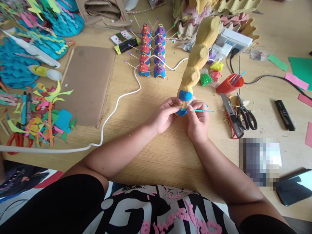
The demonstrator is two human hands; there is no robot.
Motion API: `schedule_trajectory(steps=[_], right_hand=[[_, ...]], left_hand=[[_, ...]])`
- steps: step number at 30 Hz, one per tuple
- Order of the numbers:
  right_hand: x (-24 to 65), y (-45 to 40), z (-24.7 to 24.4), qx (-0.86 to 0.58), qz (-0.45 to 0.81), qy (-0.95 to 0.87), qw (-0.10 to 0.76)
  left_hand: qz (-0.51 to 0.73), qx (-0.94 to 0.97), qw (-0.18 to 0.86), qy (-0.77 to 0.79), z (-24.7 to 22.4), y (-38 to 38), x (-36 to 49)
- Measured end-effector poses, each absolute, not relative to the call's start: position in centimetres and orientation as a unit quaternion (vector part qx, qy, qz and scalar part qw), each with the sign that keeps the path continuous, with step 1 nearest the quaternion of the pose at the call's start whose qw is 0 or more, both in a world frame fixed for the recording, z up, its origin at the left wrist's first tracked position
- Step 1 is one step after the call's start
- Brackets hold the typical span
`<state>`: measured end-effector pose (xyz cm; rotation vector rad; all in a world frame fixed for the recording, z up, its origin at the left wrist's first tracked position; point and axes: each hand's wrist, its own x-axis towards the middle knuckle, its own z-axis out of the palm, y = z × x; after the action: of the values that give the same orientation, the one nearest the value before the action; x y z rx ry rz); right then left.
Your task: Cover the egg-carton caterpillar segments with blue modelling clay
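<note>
I find both hands occupied at the near end of a yellow egg-carton strip (194,73). The left hand (164,115) grips the strip's end from the left side, thumb and fingers closed on it. The right hand (198,120) pinches a thin blue tool (204,111) between thumb and fingers; it lies roughly crosswise at the strip's end, its right tip clear of the hand. Whether its left tip touches the strip I cannot tell. The strip extends away from me above the desk (136,143). Blue clay (185,95) covers one cup face near the hands, with more blue at the nearest cup.

Left of the strip, I record a red row of cups (144,69) and a purple row of cups (159,70), side by side, bearing faces and round-headed pins. A white cable (117,103) passes across them. Right of the strip lie green clay (206,79), red clay (215,76) and yellow clay (216,66), then a tilted orange cup (229,84) containing blue sticks. Nearer me, a cutter knife (231,115) lies beside black-handled scissors (246,115); a black marker (284,115) lies further right. At far left, a cardboard sheet (85,84) adjoins coloured paper scraps (50,122).
</note>
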<state>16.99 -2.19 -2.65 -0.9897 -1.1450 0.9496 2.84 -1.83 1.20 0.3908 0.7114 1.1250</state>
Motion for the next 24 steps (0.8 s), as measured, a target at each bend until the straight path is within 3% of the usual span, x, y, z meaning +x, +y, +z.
schedule_trajectory(steps=[24], right_hand=[[16.90, -2.14, -2.49, -0.414, 0.434, -0.494, 0.629]], left_hand=[[0.518, 0.170, 0.775, 0.320, 0.96, -1.59, 2.71]])
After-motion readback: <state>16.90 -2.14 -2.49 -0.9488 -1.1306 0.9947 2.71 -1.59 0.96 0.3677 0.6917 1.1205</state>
